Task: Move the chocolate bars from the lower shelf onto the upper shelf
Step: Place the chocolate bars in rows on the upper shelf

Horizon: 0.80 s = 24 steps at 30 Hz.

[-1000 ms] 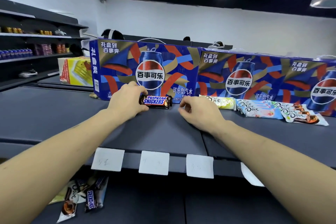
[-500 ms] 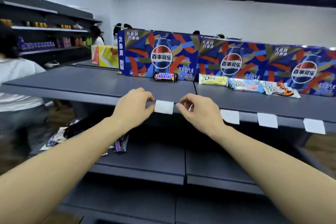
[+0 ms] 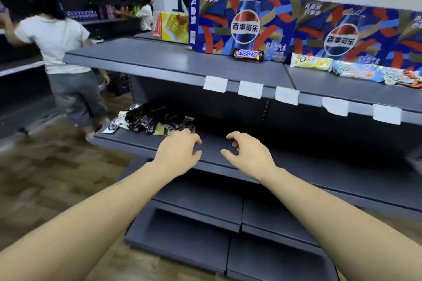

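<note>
A Snickers bar [image 3: 248, 55] lies on the grey upper shelf [image 3: 159, 61] against a blue Pepsi carton. To its right on the same shelf lie three Dove bars: a yellow-green one [image 3: 311, 63], a light blue one [image 3: 357, 71] and a white-orange one [image 3: 403, 78]. A heap of several chocolate bars [image 3: 150, 120] lies at the left of the lower shelf [image 3: 308, 166]. My left hand [image 3: 179, 151] hovers over the lower shelf just right of the heap, fingers loosely curled, holding nothing. My right hand [image 3: 247, 155] hangs beside it, also empty.
Blue Pepsi cartons [image 3: 239, 20] line the back of the upper shelf, with a yellow box [image 3: 171, 27] at their left. White price tags [image 3: 250, 89] hang on the shelf edge. A person in a white shirt [image 3: 61, 52] stands in the aisle at left. More grey shelves sit below.
Both hands have dropped from the upper shelf's front edge down to the lower shelf. The Snickers bar stays where my left hand let it go. My view has swung left and down.
</note>
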Available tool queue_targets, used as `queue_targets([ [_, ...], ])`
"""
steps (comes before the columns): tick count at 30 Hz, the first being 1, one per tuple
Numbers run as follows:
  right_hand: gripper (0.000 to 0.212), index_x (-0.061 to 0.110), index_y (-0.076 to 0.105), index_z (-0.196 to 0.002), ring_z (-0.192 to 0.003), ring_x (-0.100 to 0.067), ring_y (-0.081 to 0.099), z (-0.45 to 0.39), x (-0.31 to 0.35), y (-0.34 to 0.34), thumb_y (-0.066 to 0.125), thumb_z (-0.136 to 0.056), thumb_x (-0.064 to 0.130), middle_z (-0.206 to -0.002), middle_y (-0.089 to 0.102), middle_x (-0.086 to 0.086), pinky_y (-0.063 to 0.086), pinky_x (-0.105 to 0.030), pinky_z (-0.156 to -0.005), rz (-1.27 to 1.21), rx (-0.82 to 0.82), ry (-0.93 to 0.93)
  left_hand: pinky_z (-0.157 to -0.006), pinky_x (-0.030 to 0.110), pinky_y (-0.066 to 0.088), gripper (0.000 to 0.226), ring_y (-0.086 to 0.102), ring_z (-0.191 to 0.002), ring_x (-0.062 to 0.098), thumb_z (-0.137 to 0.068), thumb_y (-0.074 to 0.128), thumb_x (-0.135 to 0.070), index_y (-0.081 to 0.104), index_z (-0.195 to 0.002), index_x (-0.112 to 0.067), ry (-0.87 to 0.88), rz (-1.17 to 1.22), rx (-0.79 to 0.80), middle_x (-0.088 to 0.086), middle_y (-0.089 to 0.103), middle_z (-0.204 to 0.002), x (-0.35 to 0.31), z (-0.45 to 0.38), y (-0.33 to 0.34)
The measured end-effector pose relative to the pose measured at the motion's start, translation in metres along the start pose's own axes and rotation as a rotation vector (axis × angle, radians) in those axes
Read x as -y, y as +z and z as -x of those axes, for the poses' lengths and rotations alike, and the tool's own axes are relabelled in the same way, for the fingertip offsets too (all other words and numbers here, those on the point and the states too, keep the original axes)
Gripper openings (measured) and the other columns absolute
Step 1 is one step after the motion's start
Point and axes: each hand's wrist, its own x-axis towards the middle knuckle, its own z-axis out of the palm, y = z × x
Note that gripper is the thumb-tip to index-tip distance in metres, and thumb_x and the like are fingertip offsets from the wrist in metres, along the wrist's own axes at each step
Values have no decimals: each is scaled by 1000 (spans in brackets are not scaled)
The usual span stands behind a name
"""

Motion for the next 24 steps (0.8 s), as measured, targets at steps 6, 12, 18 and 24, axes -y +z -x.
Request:
queue_targets([
  [6,50,27,45,-137,-112,-16,55,-32,6,81,58,-92,44,-122,53,5,48,-34,-91,-22,153,68,-89,35,48,36,48,-117,21,-93,54,-36,54,-128,-25,-65,5,136,-1,52,-124,60,7,44],
  [12,52,26,40,-140,-113,-20,55,-79,11,142,57,-93,40,-132,47,2,48,-36,-88,-47,208,152,-90,33,46,38,45,-116,21,-93,53,-31,53,-130,-24,-87,23,149,-1,51,-126,117,-29,75],
  [18,56,27,37,-144,-125,-25,47,-133,9,193,57,-93,39,-140,41,0,48,-38,-95,-73,183,172,-91,38,47,46,42,-118,25,-91,54,-29,46,-135,-22,-71,39,149,1,45,-133,158,-79,117],
  [24,63,36,35,-146,-124,-24,45,-174,6,228,60,-89,47,-139,42,2,43,-43,-101,-106,84,158,-95,39,46,61,34,-126,26,-90,55,-35,33,-144,-18,-110,50,180,4,35,-142,176,-109,161],
])
